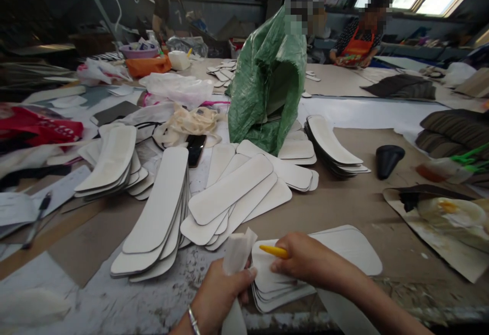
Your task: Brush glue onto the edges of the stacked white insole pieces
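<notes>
My left hand [218, 294] is closed around a white strip-shaped piece [237, 253] that stands upright at the near table edge. My right hand [305, 261] is closed on a yellow pen [273, 251] and rests on a small stack of white cut pieces [278, 286] in front of me. Just beyond lie fanned piles of long white rounded pieces [233, 192] and a taller stack [156, 218] to the left.
A green plastic bag [267, 78] stands open mid-table with more white pieces spilling out. A black moulded part [388, 159] lies to the right, a phone [195, 149] and a pen [38, 218] to the left. Other people work at the far side.
</notes>
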A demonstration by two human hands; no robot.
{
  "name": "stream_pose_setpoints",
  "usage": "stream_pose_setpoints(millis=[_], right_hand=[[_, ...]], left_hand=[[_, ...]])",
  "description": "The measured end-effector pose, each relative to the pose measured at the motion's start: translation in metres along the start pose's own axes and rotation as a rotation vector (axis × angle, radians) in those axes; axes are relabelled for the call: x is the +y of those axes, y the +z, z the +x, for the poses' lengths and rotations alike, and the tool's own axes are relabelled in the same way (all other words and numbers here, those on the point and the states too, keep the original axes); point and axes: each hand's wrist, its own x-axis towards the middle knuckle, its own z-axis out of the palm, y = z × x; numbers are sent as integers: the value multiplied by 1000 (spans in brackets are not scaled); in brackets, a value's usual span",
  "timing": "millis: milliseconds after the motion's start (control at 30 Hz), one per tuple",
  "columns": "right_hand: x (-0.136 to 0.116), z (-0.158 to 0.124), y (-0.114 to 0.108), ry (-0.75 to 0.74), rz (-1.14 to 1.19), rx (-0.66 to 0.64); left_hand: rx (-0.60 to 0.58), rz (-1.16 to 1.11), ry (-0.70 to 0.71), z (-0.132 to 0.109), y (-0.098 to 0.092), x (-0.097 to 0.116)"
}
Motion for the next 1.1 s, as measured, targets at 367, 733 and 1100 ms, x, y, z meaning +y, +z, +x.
stream_pose_setpoints(millis=[367,733,1100], right_hand=[[-4,1,3,-34,-160,29],[-12,-6,12,-105,-325,161],[70,-68,-3,132,-166,254]], left_hand=[[83,34,-38,0,6,1],[176,181,34,0,18,4],[230,228,78,-9,23,9]])
